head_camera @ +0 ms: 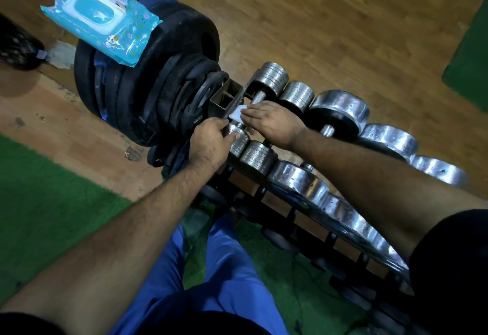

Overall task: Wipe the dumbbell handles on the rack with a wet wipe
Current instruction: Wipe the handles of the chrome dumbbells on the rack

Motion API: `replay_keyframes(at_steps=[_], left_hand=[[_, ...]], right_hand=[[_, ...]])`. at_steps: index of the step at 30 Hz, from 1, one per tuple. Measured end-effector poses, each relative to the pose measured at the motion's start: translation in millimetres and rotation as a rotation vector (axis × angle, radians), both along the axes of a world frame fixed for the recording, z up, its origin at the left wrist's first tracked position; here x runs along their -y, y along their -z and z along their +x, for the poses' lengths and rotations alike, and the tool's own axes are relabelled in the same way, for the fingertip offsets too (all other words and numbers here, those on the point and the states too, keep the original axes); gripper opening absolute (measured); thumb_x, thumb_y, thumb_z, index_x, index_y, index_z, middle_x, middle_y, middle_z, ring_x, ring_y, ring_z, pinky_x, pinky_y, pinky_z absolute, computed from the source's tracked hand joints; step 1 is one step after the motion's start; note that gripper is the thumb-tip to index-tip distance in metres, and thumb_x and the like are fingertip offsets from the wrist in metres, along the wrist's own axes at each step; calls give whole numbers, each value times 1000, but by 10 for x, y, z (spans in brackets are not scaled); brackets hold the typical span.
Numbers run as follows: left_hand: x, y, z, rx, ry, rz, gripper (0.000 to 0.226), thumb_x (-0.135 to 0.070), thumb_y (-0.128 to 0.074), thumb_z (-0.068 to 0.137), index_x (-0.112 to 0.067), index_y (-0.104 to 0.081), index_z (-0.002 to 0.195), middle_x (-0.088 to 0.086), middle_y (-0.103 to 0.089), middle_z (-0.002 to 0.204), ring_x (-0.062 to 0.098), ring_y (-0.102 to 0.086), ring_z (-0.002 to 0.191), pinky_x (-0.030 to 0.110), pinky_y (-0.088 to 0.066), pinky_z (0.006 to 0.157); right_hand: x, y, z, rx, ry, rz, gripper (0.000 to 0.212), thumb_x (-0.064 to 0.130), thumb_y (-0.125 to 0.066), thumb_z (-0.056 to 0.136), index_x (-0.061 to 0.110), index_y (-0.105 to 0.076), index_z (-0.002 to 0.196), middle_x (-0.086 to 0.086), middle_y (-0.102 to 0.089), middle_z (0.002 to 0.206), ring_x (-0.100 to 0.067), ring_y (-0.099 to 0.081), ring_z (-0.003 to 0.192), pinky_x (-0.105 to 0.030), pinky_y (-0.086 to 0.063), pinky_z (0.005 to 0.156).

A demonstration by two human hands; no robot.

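Weight plates (148, 75) block left; dumbbells (340, 112) crowd right.

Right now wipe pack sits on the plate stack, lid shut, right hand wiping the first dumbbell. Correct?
Not quite. The head view shows the wipe pack on the plate stack with its lid flipped open. The right hand does press the wipe at the first dumbbell.

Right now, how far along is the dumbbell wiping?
Early. The blue wipes pack sits open. The right hand presses a white wet wipe on the first chrome dumbbell while the left hand holds its near end. The other chrome dumbbells remain.
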State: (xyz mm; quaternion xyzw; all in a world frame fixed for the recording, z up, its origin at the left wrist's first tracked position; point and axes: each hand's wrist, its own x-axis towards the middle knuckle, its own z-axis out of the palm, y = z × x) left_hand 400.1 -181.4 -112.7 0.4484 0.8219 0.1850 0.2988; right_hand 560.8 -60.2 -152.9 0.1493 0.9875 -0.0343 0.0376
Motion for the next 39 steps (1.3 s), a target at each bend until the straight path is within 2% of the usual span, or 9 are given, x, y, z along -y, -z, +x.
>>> replay_keyframes(at_steps=[6,13,17,22,25,28,33,36,39], left_hand=[[0,-21,15,-27,24,3,51,-38,-75,83,-11,-65,125,2,-65,120,18,-62,109,21,-44,86],[4,8,-11,-26,33,-1,53,-40,-74,84,-11,-64,127,3,-65,124,18,-61,114,26,-48,95],[-30,-28,-68,16,9,-37,55,-39,-76,82,-12,-63,128,4,-67,123,18,-62,113,25,-47,94],[-30,-37,-45,4,34,-34,56,-38,-75,84,-9,-61,131,5,-64,128,19,-59,117,26,-45,97],[-52,-72,-14,-29,44,-67,53,-37,-73,86,-11,-60,131,5,-64,126,20,-60,115,25,-46,89],[-110,-120,62,-63,67,-73,39,-27,-71,88,-12,-64,124,4,-66,119,21,-62,109,27,-46,83],[-44,-11,254,-162,197,23,28,-13,-59,92,-15,-64,119,3,-62,121,25,-57,111,36,-53,87],[4,60,286,-206,224,6,30,-13,-55,95,-12,-61,124,7,-55,135,27,-49,123,37,-48,95],[-34,78,199,-185,255,-9,32,-11,-51,95,-9,-60,126,10,-54,138,29,-51,124,40,-49,98]], right_hand=[[83,39,-90,-22,-6,-87,42,15,-56,95,12,-56,137,-8,-60,137,-27,-53,130,-42,-41,105],[-59,9,-146,-7,48,-28,39,16,-64,92,13,-62,131,-4,-63,134,-24,-55,129,-40,-39,109],[45,27,-208,-37,-13,-77,38,27,-49,95,8,-67,122,-10,-69,122,-28,-62,119,-43,-46,102],[-139,42,-162,1,60,-12,38,14,-62,92,12,-62,131,-6,-64,133,-25,-54,129,-42,-36,111],[-189,19,-122,3,172,24,43,11,-67,89,11,-61,131,-7,-63,134,-25,-54,129,-43,-35,113],[-81,104,-163,0,118,26,43,10,-72,84,9,-65,127,-7,-66,129,-25,-59,124,-42,-41,109],[-58,118,-46,-96,132,29,44,9,-72,83,9,-65,127,-8,-66,129,-27,-60,123,-42,-43,106],[-96,95,-69,-58,246,87,46,7,-74,81,5,-65,126,-13,-66,128,-31,-60,122,-44,-43,107],[-3,82,-137,-17,203,70,46,10,-70,86,8,-62,131,-11,-62,134,-29,-57,127,-42,-41,108]])
